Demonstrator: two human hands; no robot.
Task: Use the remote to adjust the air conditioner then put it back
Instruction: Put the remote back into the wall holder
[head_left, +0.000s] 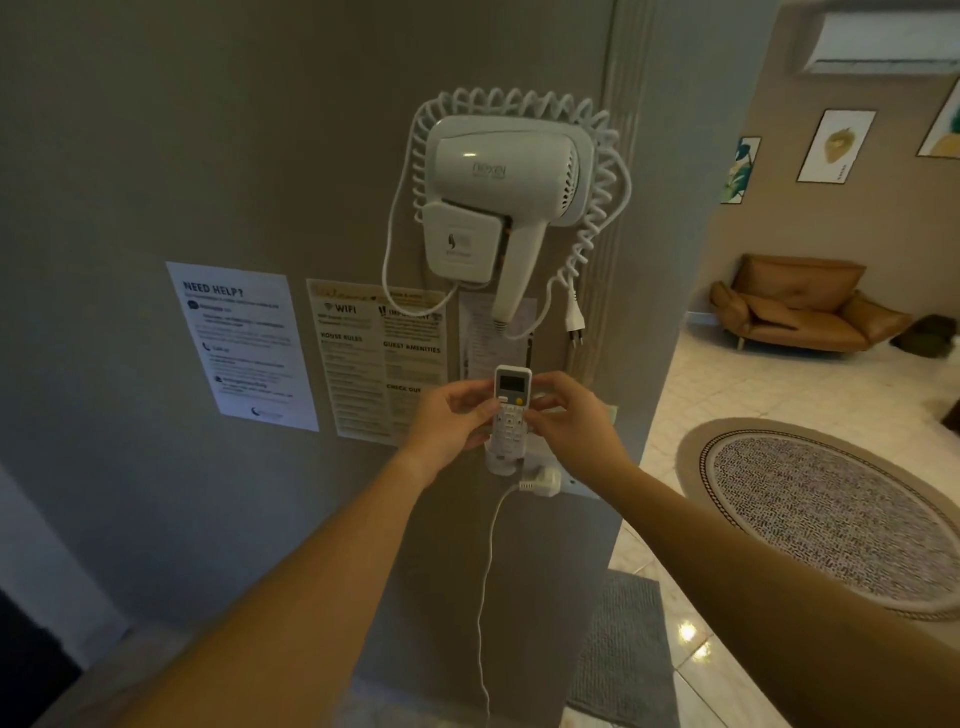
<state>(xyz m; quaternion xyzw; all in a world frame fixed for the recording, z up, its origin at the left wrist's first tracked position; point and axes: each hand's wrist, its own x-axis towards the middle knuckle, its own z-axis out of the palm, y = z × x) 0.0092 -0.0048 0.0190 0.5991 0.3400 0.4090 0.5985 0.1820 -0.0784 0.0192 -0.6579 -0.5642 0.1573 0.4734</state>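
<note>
Remote: (511, 413) one, white plastic, slim and oblong, small grey screen above rows of buttons; upright, its lower end in the holder.
Holder: (501, 462) one, white, rounded cup shape on the wall.
Left hand: (452, 421) fingers curled around the remote's left edge.
Right hand: (566, 415) fingers pinching the remote's right edge.
Hair dryer: (506, 208) one, glossy white plastic, ringed by a coiled cord.
Notices: (241, 345) three flat paper sheets.
Air conditioner: (883, 44) one, white, boxy, high up.
Rug: (831, 512) one, round, speckled weave.

Tiled floor (779, 395) carries an oval rug (831, 519) (patterned) and sofa (800, 306).
</note>
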